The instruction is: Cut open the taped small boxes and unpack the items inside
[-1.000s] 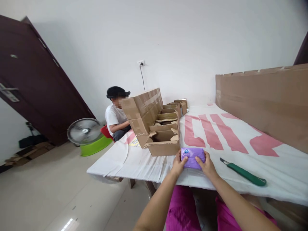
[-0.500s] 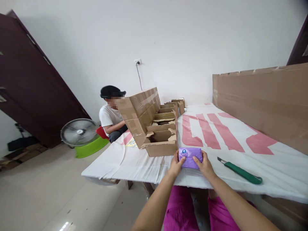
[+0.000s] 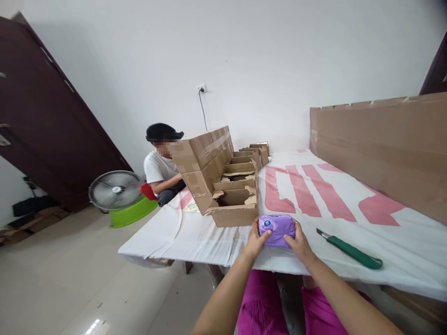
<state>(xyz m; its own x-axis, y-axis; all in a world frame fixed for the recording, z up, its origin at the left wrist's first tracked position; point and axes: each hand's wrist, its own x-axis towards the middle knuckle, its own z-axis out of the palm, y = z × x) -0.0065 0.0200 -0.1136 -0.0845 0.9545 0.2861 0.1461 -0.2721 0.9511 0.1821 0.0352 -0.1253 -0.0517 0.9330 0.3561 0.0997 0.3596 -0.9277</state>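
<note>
A purple plastic-wrapped tissue pack with a round blue logo is held between my two hands, above the near edge of the table. My left hand grips its left end, thumb on the front face. At the right end my right hand grips it the same way. The fingers behind the pack are mostly hidden. Just beyond my left hand stands an open cardboard box, the nearest of a row. To the right of my right hand lies a green-handled utility knife, its blade out.
Several more open boxes run back along a tall cardboard wall. Another cardboard panel borders the table's right side. White cloth with red lettering covers the table. A person sits beyond the boxes, near a fan.
The purple tissue pack has tilted slightly in my hands, and my right thumb has shifted a little along its front. The utility knife and boxes stay where they were.
</note>
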